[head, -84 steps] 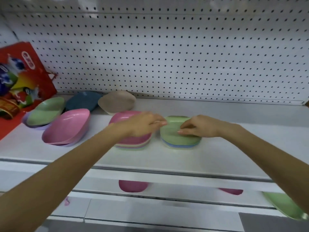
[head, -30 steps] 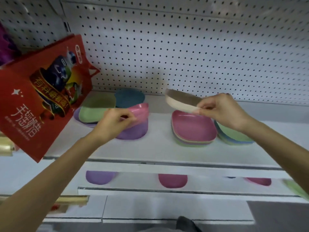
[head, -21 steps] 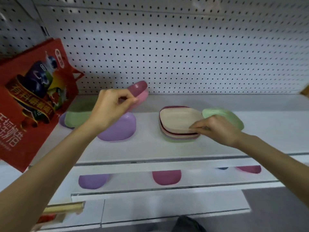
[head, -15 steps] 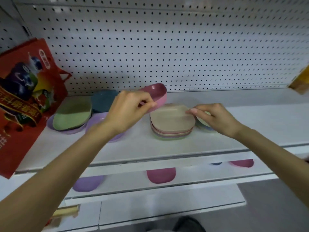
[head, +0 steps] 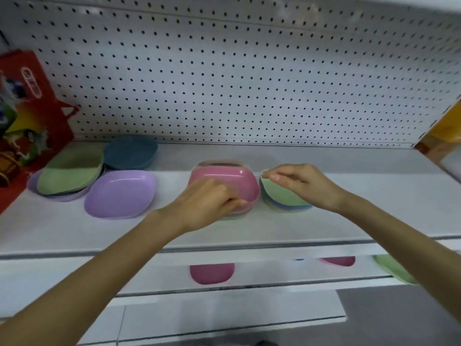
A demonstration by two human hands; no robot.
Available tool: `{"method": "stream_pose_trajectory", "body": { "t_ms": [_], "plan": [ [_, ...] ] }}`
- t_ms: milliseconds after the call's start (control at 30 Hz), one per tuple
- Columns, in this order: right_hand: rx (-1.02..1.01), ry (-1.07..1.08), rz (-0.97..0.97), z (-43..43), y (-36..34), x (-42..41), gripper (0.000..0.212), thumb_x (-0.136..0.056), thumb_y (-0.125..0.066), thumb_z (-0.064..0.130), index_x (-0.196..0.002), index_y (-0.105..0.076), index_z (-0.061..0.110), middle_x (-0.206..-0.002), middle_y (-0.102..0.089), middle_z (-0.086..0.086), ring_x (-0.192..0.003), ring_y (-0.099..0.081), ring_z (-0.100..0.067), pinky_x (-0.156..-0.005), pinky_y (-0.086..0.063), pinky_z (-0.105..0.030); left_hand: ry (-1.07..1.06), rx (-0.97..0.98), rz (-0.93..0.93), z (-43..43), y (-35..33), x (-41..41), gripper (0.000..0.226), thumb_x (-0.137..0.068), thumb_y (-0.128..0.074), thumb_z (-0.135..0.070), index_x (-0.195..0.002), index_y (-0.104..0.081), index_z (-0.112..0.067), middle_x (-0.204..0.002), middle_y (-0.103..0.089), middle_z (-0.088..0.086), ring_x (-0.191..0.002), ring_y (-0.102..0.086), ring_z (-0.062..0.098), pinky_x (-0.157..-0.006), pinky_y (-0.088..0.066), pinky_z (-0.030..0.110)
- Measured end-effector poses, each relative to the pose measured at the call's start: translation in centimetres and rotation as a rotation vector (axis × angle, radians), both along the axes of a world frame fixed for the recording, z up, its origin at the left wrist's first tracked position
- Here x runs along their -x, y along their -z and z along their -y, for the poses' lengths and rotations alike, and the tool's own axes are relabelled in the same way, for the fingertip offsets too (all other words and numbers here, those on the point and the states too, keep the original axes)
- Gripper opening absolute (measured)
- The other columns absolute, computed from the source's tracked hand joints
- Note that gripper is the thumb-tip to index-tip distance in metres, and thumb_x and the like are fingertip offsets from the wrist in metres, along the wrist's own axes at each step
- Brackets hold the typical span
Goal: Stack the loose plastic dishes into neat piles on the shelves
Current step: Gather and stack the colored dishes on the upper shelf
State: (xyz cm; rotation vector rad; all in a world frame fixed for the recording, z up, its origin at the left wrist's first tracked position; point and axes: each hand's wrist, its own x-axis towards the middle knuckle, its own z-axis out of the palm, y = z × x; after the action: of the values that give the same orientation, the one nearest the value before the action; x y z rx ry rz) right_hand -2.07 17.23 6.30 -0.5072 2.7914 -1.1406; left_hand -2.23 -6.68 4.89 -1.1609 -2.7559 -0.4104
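At the shelf's left edge a red bag leans on the pegboard. Just beside it a green dish lies tilted on a lilac dish, with a blue dish behind them near the back edge. A purple dish sits alone in front, towards the front edge, apart from the middle pile. In the middle of the shelf a pink dish tops a pile; a beige rim shows under it at the back. The left hand curls its grip around the pink dish's near rim, though blur hides the fingertips. Touching that pile on the right stands a second pile topped by a pale green dish; the right hand hovers over it, its grip pinching the back-left rim. An orange box stands at the right edge. On the lower shelf lie a dark pink dish and, further right, another pink one
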Motion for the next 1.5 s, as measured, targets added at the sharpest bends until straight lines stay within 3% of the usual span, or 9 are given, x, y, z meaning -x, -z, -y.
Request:
{"method": "stream_pose_trajectory", "body": {
  "t_ms": [133,300,600,700,800,900,1100,1333,1500],
  "plan": [
    [-0.187,-0.141,-0.003,0.9,0.1,1.8,0.039,-0.084,-0.059,0.050,-0.117,-0.063,0.031,-0.128,-0.058,0.011,-0.117,-0.051,0.001,-0.105,-0.036,-0.024,-0.075,0.007,0.170,1.3,0.0,0.8,0.037,-0.091,-0.046,-0.052,-0.122,-0.057,-0.035,-0.127,-0.055,-0.017,-0.112,-0.051,0.009,-0.086,-0.042,0.026],
    [-0.493,-0.344,-0.032,3.3,0.5,3.0,0.058,-0.083,-0.061,0.050,-0.135,-0.049,0.028,-0.152,-0.030,0.000,-0.138,-0.026,-0.009,-0.111,-0.019,-0.019,-0.146,0.170,0.343,3.3,1.0,2.7,0.082,-0.065,-0.043,-0.078,-0.139,-0.035,-0.042,-0.155,-0.022,-0.002,-0.139,-0.025,0.015,-0.110,-0.022,0.027],
    [-0.649,-0.411,0.058,4.0,1.3,4.4,0.060,-0.084,-0.056,0.056,-0.137,-0.047,0.030,-0.150,-0.036,0.002,-0.139,-0.028,-0.011,-0.112,-0.020,-0.024,-0.163,0.158,0.340,4.2,1.9,3.1,0.054,-0.091,-0.045,-0.051,-0.135,-0.050,-0.020,-0.149,-0.035,0.002,-0.137,-0.026,0.015,-0.109,-0.015,0.019],
    [-0.663,-0.410,0.151,4.2,0.8,5.0,0.059,-0.080,-0.060,0.056,-0.133,-0.052,0.030,-0.144,-0.045,0.010,-0.131,-0.041,-0.011,-0.106,-0.030,-0.023,-0.139,0.157,0.253,3.5,2.4,2.2,0.075,-0.085,-0.024,-0.065,-0.125,-0.058,-0.012,-0.137,-0.047,0.009,-0.130,-0.036,0.020,-0.102,-0.014,0.016],
    [-0.700,-0.411,0.262,4.9,-0.4,6.2,0.053,-0.076,-0.061,0.060,-0.120,-0.064,0.032,-0.123,-0.062,0.017,-0.110,-0.057,-0.007,-0.096,-0.041,-0.021,-0.067,0.193,0.227,3.6,2.1,1.8,0.072,-0.086,-0.025,-0.062,-0.132,-0.053,-0.015,-0.137,-0.049,0.008,-0.132,-0.035,0.018,-0.109,-0.012,0.022],
    [-0.624,-0.323,0.154,7.2,-1.5,8.0,0.039,-0.078,-0.058,0.061,-0.100,-0.072,0.032,-0.097,-0.071,0.016,-0.091,-0.063,-0.008,-0.086,-0.048,-0.026,-0.082,-0.024,0.291,6.1,1.7,1.8,0.051,-0.094,-0.043,-0.046,-0.138,-0.044,-0.020,-0.147,-0.040,-0.003,-0.138,-0.026,0.008,-0.117,-0.011,0.027],
    [-0.222,-0.213,0.056,15.5,-0.6,10.9,0.031,-0.087,-0.059,0.044,-0.113,-0.067,0.028,-0.116,-0.064,0.014,-0.106,-0.057,-0.001,-0.093,-0.041,-0.018,-0.345,-0.343,0.296,18.7,2.5,1.0,0.058,-0.083,-0.043,-0.066,-0.117,-0.065,-0.024,-0.128,-0.058,-0.012,-0.118,-0.050,0.001,-0.104,-0.037,0.025],
    [-0.334,-0.329,0.043,25.1,2.3,15.0,0.035,-0.098,-0.045,0.034,-0.125,-0.059,0.018,-0.130,-0.058,0.004,-0.118,-0.053,-0.013,-0.095,-0.036,-0.022,-0.383,-0.101,0.293,24.0,5.3,-1.3,0.087,-0.077,-0.013,-0.081,-0.120,-0.064,-0.024,-0.129,-0.058,-0.010,-0.121,-0.051,0.006,-0.102,-0.037,0.019],
    [-0.498,-0.387,0.047,26.8,3.4,16.9,0.037,-0.099,-0.038,0.036,-0.070,-0.052,0.019,-0.074,-0.053,0.000,-0.074,-0.049,-0.020,-0.071,-0.035,-0.032,-0.290,-0.069,0.105,25.3,6.3,-2.5,0.044,-0.091,-0.040,-0.047,-0.100,-0.071,-0.017,-0.104,-0.071,-0.004,-0.097,-0.065,0.014,-0.095,-0.046,0.032]
  ]
}}
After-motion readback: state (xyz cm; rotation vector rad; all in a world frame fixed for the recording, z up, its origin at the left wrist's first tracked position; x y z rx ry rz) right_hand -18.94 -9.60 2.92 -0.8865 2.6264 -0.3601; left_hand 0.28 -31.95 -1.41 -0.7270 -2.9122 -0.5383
